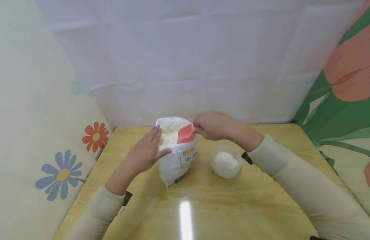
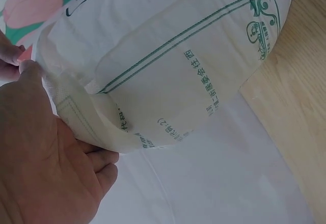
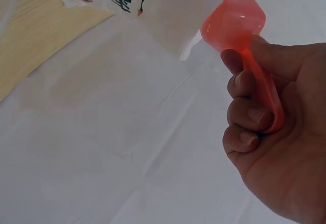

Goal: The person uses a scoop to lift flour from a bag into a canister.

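Observation:
A white flour bag (image 1: 171, 163) with printed lettering stands upright on the table, its top open and pale flour (image 1: 169, 137) visible inside. My left hand (image 1: 144, 151) grips the near-left part of its rim, the thumb on one side and the fingers on the other. In my right hand (image 1: 213, 126) is a red plastic scoop (image 3: 232, 23), its handle wrapped by curled fingers. The scoop's head lies at the right side of the bag's mouth; what it holds is hard to tell. Right of the bag sits a clear bowl (image 1: 214, 169) with a mound of white flour (image 1: 225, 160).
The wooden table (image 1: 239, 206) carries the bag and the bowl, with a light reflection near its front. A white cloth (image 1: 203, 60) hangs behind it. Flower-patterned walls (image 1: 61, 110) stand at both sides. The bowl is just below the right forearm.

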A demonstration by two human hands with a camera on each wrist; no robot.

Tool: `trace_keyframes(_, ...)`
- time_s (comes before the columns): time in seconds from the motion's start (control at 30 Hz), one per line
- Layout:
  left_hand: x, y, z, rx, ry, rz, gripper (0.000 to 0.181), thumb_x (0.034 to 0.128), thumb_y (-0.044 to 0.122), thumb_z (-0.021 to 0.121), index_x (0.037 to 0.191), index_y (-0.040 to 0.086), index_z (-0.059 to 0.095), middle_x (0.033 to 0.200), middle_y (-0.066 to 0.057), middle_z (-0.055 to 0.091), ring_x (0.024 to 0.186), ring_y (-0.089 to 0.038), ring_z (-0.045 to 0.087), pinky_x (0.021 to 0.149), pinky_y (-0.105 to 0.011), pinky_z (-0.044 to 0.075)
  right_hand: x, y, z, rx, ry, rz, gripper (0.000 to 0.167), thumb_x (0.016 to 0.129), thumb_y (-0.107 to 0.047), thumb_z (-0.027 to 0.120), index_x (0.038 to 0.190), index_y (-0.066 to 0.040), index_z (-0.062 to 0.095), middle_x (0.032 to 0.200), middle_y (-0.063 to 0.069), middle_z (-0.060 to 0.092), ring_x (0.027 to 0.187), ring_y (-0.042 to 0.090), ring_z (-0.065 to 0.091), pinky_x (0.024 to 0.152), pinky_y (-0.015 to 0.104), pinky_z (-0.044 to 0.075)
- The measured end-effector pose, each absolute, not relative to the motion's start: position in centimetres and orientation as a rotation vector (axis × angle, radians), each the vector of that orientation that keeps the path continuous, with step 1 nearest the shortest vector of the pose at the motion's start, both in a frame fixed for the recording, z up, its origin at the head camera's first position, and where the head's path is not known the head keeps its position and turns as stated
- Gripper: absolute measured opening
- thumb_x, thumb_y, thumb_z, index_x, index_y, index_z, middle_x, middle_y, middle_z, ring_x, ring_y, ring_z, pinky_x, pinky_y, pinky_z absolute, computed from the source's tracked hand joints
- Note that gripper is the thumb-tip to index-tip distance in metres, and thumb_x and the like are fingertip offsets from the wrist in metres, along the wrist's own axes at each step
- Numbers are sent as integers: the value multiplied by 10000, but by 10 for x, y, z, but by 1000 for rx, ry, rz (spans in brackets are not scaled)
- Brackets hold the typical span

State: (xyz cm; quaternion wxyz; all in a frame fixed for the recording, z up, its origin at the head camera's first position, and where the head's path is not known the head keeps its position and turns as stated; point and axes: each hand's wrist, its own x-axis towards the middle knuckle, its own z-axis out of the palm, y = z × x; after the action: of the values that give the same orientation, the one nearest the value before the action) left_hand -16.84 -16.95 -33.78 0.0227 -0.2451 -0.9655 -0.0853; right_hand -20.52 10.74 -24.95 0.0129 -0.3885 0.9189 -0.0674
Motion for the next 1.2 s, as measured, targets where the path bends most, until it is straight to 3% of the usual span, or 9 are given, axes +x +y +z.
trace_keyframes(0.33, -173, -166, -332, -740, -2991, -259, 918, 1032, 631, 365, 1585, -69, 152, 1679, -220, 85, 1555, -365, 108, 1255, -490, 170, -207, 87, -248, -1204, 2850, 3, 177, 1010, -217, 583, 911, -102, 675, 873, 46, 639, 806, 233, 605, 738, 405, 559)
trace_keyframes(0.6, -171, -166, -333, -717, -3007, -245, 949, 1019, 657, 361, 1585, -73, 142, 1681, -219, 72, 1557, -369, 84, 1253, -505, 164, -207, 62, -270, -1117, 2837, 149, 66, 956, -171, 668, 964, -120, 709, 915, 25, 650, 773, 193, 601, 672, 338, 556)
trace_keyframes(0.87, -171, -165, -333, -734, -3013, -246, 934, 1023, 646, 374, 1592, -54, 131, 1686, -201, 62, 1561, -350, 73, 1255, -495, 160, -207, 49, -278, -971, 2864, 119, 60, 936, -126, 678, 986, -126, 712, 924, 13, 648, 750, 176, 598, 623, 277, 532)
trace_keyframes(1.2, -168, -166, -333, -744, -3020, -276, 910, 1034, 603, 414, 1584, -71, 149, 1683, -213, 66, 1558, -366, 80, 1255, -502, 153, -218, 34, -287, -992, 2824, 55, 64, 947, -105, 652, 995, -126, 690, 916, 1, 667, 778, 166, 618, 703, 264, 543)
